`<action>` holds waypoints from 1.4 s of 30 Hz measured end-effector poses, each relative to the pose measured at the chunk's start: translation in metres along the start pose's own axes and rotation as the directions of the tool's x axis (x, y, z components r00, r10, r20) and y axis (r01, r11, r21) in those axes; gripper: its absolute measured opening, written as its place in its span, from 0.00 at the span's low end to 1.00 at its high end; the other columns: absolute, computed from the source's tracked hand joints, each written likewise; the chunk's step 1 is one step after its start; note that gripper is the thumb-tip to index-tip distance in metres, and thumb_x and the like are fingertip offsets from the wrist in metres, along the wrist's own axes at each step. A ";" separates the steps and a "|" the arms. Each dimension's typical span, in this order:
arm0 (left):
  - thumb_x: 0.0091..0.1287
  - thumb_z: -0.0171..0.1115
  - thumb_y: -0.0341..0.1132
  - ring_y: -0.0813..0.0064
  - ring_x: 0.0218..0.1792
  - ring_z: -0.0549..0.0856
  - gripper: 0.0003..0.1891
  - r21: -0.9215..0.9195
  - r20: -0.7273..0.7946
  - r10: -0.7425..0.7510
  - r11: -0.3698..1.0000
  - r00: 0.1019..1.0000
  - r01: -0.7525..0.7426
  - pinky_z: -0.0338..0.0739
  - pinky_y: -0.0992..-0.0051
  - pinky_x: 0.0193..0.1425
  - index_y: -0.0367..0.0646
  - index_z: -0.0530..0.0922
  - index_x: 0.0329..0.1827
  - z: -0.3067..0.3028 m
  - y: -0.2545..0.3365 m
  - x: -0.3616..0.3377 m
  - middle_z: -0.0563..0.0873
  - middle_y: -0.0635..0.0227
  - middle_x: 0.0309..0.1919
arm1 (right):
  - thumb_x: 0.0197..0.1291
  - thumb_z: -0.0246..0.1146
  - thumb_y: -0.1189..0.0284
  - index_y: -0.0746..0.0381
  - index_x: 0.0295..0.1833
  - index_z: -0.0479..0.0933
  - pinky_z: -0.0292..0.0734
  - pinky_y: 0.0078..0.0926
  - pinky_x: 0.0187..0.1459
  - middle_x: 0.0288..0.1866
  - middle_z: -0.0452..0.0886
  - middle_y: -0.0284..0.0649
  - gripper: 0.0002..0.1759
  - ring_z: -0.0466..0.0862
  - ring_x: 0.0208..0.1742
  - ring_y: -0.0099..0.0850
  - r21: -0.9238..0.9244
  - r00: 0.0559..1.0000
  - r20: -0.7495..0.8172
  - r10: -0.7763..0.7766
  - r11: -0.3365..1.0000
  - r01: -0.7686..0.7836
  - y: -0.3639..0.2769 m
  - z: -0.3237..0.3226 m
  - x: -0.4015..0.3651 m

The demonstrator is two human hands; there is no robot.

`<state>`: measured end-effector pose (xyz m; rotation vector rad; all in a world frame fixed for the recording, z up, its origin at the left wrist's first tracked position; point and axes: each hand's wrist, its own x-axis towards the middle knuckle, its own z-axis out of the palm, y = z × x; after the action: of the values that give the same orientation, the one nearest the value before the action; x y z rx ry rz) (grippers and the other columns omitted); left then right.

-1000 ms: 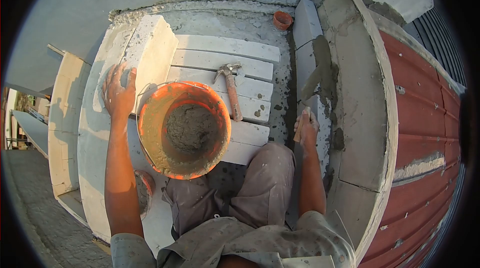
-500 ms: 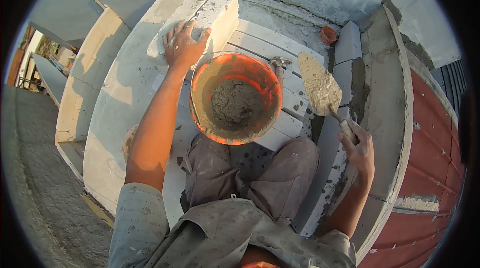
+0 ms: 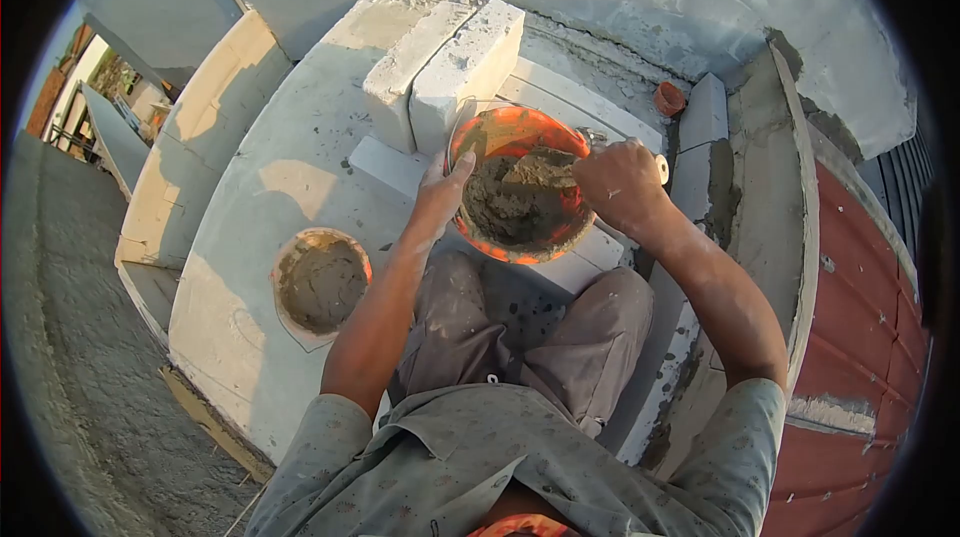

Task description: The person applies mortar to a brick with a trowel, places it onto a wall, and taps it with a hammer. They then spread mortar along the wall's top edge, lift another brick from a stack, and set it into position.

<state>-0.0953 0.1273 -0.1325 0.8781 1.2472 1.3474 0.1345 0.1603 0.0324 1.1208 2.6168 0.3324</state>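
Observation:
An orange bucket [image 3: 515, 255] of wet grey mortar [image 3: 505, 207] stands in front of my knees, tilted a little. My left hand [image 3: 440, 195] grips its left rim, thumb at the edge and fingers mostly hidden behind the wall. My right hand [image 3: 622, 187] is closed round a trowel's handle at the bucket's right side. The mortar-coated trowel blade [image 3: 540, 169] reaches into the bucket over the mortar. The pale end of the handle sticks out right of my fist. Two white blocks [image 3: 465, 62] stand side by side just beyond the bucket.
A second bucket [image 3: 320, 282] with mortar sits to the left on the pale slab [image 3: 235, 237]. A small orange cup [image 3: 669, 99] lies near the back wall. A low block wall [image 3: 765, 237] runs along the right, with red metal roofing [image 3: 865, 317] beyond it.
My left hand has come off the white block onto the bucket's rim. My right hand has swung the trowel left, over into the bucket. The second bucket is now less hidden by my arm.

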 end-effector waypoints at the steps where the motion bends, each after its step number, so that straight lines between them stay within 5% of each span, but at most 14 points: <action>1: 0.74 0.61 0.47 0.62 0.63 0.80 0.29 0.001 0.036 0.009 1.000 0.999 -0.009 0.72 0.66 0.67 0.35 0.72 0.70 0.011 0.006 -0.001 0.83 0.53 0.59 | 0.53 0.66 0.69 0.56 0.30 0.86 0.75 0.40 0.31 0.30 0.86 0.37 0.05 0.88 0.33 0.37 -0.091 0.998 -0.036 0.051 0.994 -0.055 -0.001 -0.005 -0.004; 3: 0.74 0.62 0.45 0.59 0.64 0.80 0.29 0.100 0.105 0.082 0.991 0.991 -0.093 0.71 0.65 0.69 0.35 0.71 0.71 0.040 0.019 -0.013 0.82 0.52 0.61 | 0.50 0.67 0.70 0.57 0.27 0.85 0.77 0.38 0.31 0.26 0.85 0.38 0.04 0.88 0.31 0.36 -0.258 0.984 -0.104 0.147 0.951 -0.170 -0.007 -0.007 -0.017; 4: 0.73 0.63 0.44 0.57 0.64 0.79 0.29 0.193 0.141 0.148 0.966 0.979 -0.174 0.70 0.64 0.69 0.35 0.72 0.71 0.058 0.028 -0.023 0.82 0.51 0.61 | 0.49 0.68 0.72 0.60 0.29 0.85 0.80 0.43 0.34 0.29 0.87 0.41 0.04 0.89 0.33 0.39 -0.197 0.979 0.141 0.145 0.973 -0.116 -0.005 -0.006 -0.022; 10: 0.72 0.65 0.45 0.57 0.68 0.76 0.32 0.442 0.218 0.390 0.777 0.894 -0.447 0.68 0.64 0.72 0.29 0.70 0.70 0.114 0.020 -0.035 0.77 0.46 0.66 | 0.58 0.64 0.71 0.65 0.38 0.86 0.82 0.44 0.41 0.35 0.88 0.49 0.09 0.90 0.40 0.43 0.474 0.954 0.300 -0.006 0.869 -0.144 0.012 0.032 -0.093; 12: 0.72 0.64 0.43 0.55 0.66 0.78 0.30 0.413 0.195 0.388 0.801 0.901 -0.434 0.69 0.63 0.70 0.29 0.71 0.69 0.122 0.019 -0.032 0.78 0.46 0.64 | 0.62 0.64 0.70 0.70 0.45 0.84 0.81 0.38 0.39 0.31 0.85 0.51 0.13 0.88 0.35 0.40 0.811 0.956 0.288 0.048 0.519 -0.271 0.022 0.051 -0.122; 15: 0.73 0.63 0.41 0.55 0.62 0.81 0.29 0.361 0.149 0.288 0.875 0.946 -0.323 0.72 0.63 0.68 0.28 0.71 0.69 0.112 0.021 -0.019 0.83 0.47 0.59 | 0.62 0.66 0.71 0.70 0.49 0.84 0.77 0.32 0.33 0.26 0.80 0.43 0.14 0.82 0.27 0.32 0.846 0.837 0.532 0.127 -0.032 -0.533 0.005 0.083 -0.155; 18: 0.74 0.62 0.43 0.58 0.62 0.81 0.30 0.346 0.159 0.244 0.893 0.957 -0.286 0.72 0.63 0.68 0.28 0.70 0.70 0.102 0.036 -0.020 0.83 0.47 0.60 | 0.65 0.68 0.69 0.65 0.53 0.84 0.74 0.25 0.28 0.26 0.77 0.32 0.14 0.76 0.24 0.22 0.984 0.961 0.131 0.246 0.085 -0.156 -0.022 0.126 -0.172; 21: 0.75 0.60 0.44 0.61 0.63 0.80 0.29 0.347 0.090 0.226 0.906 0.970 -0.244 0.71 0.64 0.69 0.29 0.70 0.70 0.103 0.043 -0.026 0.81 0.49 0.62 | 0.67 0.66 0.71 0.66 0.53 0.83 0.70 0.25 0.24 0.27 0.77 0.31 0.14 0.73 0.21 0.20 0.893 0.850 0.433 0.302 -0.276 -0.356 -0.037 0.097 -0.183; 25: 0.77 0.57 0.43 0.63 0.64 0.78 0.28 0.359 -0.005 0.198 0.915 0.980 -0.183 0.70 0.66 0.70 0.31 0.68 0.72 0.076 0.019 0.000 0.77 0.52 0.66 | 0.68 0.66 0.68 0.68 0.55 0.81 0.70 0.23 0.24 0.26 0.76 0.32 0.16 0.74 0.21 0.19 0.881 0.809 0.406 0.426 -0.420 -0.221 -0.035 0.096 -0.206; 31: 0.75 0.61 0.47 0.63 0.67 0.77 0.35 -0.003 -0.018 -0.066 0.998 0.998 0.066 0.73 0.66 0.68 0.33 0.62 0.77 0.022 0.013 0.013 0.75 0.56 0.69 | 0.72 0.61 0.63 0.66 0.56 0.76 0.73 0.25 0.22 0.32 0.81 0.40 0.18 0.77 0.21 0.25 0.637 0.661 0.475 0.581 -0.745 0.197 0.008 0.123 -0.260; 34: 0.75 0.61 0.47 0.64 0.63 0.81 0.32 -0.072 -0.042 -0.177 0.982 0.983 0.173 0.76 0.65 0.65 0.32 0.68 0.73 -0.006 -0.007 0.019 0.79 0.57 0.65 | 0.72 0.59 0.62 0.64 0.60 0.74 0.73 0.26 0.20 0.33 0.81 0.42 0.20 0.78 0.21 0.27 0.446 0.597 0.568 0.566 -0.822 0.354 0.036 0.229 -0.274; 36: 0.75 0.61 0.47 0.64 0.61 0.82 0.30 -0.093 -0.039 -0.192 0.978 0.981 0.188 0.77 0.65 0.64 0.33 0.70 0.71 -0.018 -0.019 0.024 0.80 0.58 0.63 | 0.73 0.57 0.59 0.63 0.63 0.73 0.74 0.26 0.19 0.32 0.80 0.41 0.22 0.77 0.20 0.26 0.509 0.549 0.629 0.551 -0.825 0.245 0.043 0.250 -0.290; 41: 0.76 0.61 0.45 0.65 0.58 0.84 0.27 -0.099 -0.082 -0.176 0.981 0.981 0.168 0.79 0.65 0.61 0.34 0.72 0.69 -0.019 -0.024 0.028 0.82 0.59 0.61 | 0.73 0.57 0.59 0.63 0.61 0.78 0.74 0.27 0.20 0.29 0.79 0.37 0.21 0.78 0.21 0.27 0.809 0.223 0.587 0.778 -0.555 -0.193 0.048 0.201 -0.280; 42: 0.76 0.60 0.45 0.64 0.61 0.81 0.29 -0.092 -0.056 -0.188 0.979 0.981 0.182 0.77 0.65 0.63 0.36 0.69 0.72 -0.020 -0.024 0.028 0.79 0.59 0.64 | 0.73 0.56 0.61 0.67 0.56 0.81 0.79 0.37 0.26 0.32 0.83 0.45 0.20 0.83 0.24 0.38 0.779 0.148 0.564 0.812 -0.464 -0.421 0.052 0.198 -0.274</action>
<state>-0.1145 0.1486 -0.1633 0.6456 1.2769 1.2782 0.4173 0.0149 -0.0929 3.4821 1.2238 -1.3385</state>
